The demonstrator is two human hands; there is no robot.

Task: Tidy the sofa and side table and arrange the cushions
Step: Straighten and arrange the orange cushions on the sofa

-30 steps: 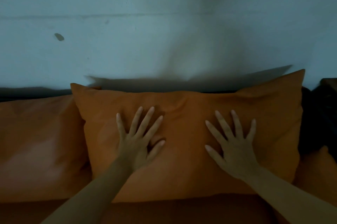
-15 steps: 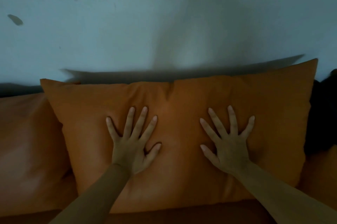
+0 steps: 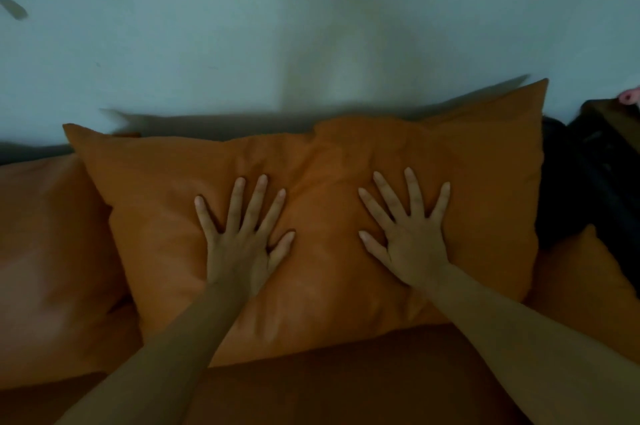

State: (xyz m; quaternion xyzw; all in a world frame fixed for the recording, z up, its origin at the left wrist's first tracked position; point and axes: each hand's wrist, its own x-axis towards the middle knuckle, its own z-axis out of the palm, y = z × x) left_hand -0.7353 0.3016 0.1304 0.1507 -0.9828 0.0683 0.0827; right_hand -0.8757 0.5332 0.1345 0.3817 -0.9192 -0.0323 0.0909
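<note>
Head view: left hand (image 3: 242, 251) and right hand (image 3: 412, 251), fingers spread flat, now press deeper into the orange cushion (image 3: 322, 286), puffing its top edge, apparently plumping it against the sofa (image 3: 311, 386).

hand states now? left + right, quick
Left hand: open, fingers spread, flat on the orange cushion.
Right hand: open, fingers spread, flat on the same cushion.

You had both palms flat on the middle orange cushion (image 3: 311, 216), fingers spread and straight: your left hand (image 3: 242, 244) left of its centre, your right hand (image 3: 412, 244) right of it. The cushion leaned against the pale wall (image 3: 242, 43) at the sofa's (image 3: 346, 383) back edge. Another orange cushion (image 3: 52, 251) sat just beside it toward the left edge, a third (image 3: 581, 293) toward the right edge, with a dark bundle (image 3: 588, 182) behind that one.
</note>
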